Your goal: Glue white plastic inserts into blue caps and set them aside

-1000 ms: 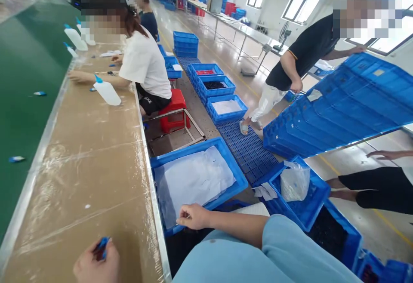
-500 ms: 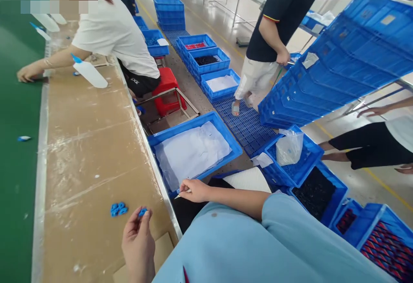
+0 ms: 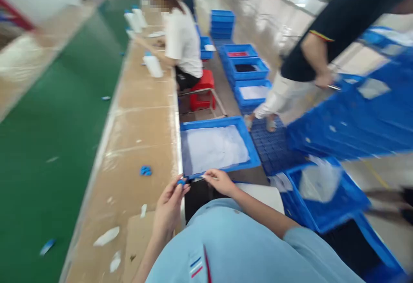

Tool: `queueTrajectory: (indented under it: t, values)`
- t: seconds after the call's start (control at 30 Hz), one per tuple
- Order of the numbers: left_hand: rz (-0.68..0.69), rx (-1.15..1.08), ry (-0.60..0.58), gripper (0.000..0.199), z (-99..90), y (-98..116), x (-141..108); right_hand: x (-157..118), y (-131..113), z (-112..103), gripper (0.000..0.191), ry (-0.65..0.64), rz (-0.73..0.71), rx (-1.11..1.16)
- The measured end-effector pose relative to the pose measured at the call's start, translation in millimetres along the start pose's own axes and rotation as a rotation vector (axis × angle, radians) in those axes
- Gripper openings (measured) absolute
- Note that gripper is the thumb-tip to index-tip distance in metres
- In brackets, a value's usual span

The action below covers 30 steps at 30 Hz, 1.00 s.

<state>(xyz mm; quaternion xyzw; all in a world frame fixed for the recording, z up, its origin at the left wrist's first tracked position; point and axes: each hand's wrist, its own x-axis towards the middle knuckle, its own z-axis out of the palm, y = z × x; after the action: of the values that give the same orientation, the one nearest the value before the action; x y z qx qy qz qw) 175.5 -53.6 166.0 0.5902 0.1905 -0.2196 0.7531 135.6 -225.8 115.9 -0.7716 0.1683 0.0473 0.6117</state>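
My left hand [image 3: 171, 199] is at the table's right edge, pinching a small blue ring-like part [image 3: 181, 182] between thumb and fingers. Close beside it, over my lap, my right hand [image 3: 219, 181] is closed on a thin pale stick-like piece [image 3: 205, 176], whose kind is too blurred to tell. The piece points toward the blue part; whether they touch I cannot tell. A small cluster of similar blue parts [image 3: 146, 170] lies on the brown tabletop [image 3: 129, 192], up and left of my left hand.
A blue crate [image 3: 253, 149] lined with white sheeting stands right of the table. A green belt [image 3: 64, 158] runs along its left. A person in white [image 3: 185, 38] sits farther up. Another person [image 3: 309, 59] stands by stacked blue crates [image 3: 348, 115]. White scraps [image 3: 108, 235] dot the table.
The view has swung left and blurred. My hands have come closer together, the left one carrying the blue part to the table edge. The standing person leans more beside the stacked crates.
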Motion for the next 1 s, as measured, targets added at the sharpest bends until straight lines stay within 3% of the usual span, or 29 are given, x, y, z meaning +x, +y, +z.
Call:
queueTrajectory:
  t: [0.13, 0.27, 0.47, 0.87, 1.0]
  values:
    - [0.026, -0.16, -0.087, 0.04, 22.8, 12, -2, 17, -9, -23, 0.037, -0.135, -0.063, 0.052]
    - [0.027, -0.294, -0.096, 0.04, 29.0, 18, -3, 29, -31, -31, 0.047, -0.19, -0.022, 0.222]
    - [0.035, -0.359, -0.06, 0.042, 23.1, 18, -16, 28, -57, -21, 0.046, -0.319, -0.082, 0.177]
    - [0.108, -0.387, 0.077, 0.047, 3.4, 8, -18, 40, -65, 7, 0.033, -0.439, -0.156, 0.124]
    - [0.206, -0.347, 0.112, 0.045, -1.9, 7, -15, 43, -65, 15, 0.033, -0.487, -0.134, 0.121]
